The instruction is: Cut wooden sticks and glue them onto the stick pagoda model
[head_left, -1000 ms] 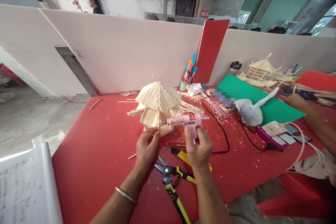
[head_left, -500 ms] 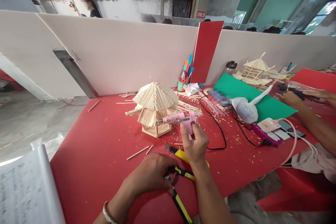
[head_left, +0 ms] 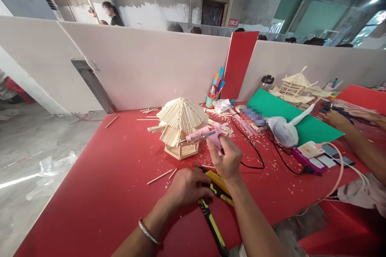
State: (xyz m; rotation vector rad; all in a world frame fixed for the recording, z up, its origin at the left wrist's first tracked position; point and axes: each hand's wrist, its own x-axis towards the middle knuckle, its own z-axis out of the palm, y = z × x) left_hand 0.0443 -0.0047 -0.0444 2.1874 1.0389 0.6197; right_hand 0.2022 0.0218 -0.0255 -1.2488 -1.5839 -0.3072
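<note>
Grasped in the right hand (head_left: 227, 158): a pink glue gun (head_left: 199, 134), with nozzle directed leftward at the lower roof of a stick-built pavilion model (head_left: 182, 114); cannot tell whether touching. Upright on the red surface (head_left: 99, 209), ahead of both hands: the same model, with a large ribbed upper roof above a smaller lower tier and a railed base. Lowered over a black-and-yellow-handled tool (head_left: 212, 223), with back upward and fingers curled: the left hand (head_left: 188, 186); cannot tell whether gripping or merely resting there. Just beside the left fingers: a yellow utility knife (head_left: 218, 180). Between the left hand and the model: loose sticks (head_left: 159, 177). Behind the model, to the right: a cup of pens (head_left: 210, 101). Farther right: a green sheet (head_left: 319, 128), with a stuffed plastic bag (head_left: 282, 131) near its front edge, and a purple power strip (head_left: 310, 164).
</note>
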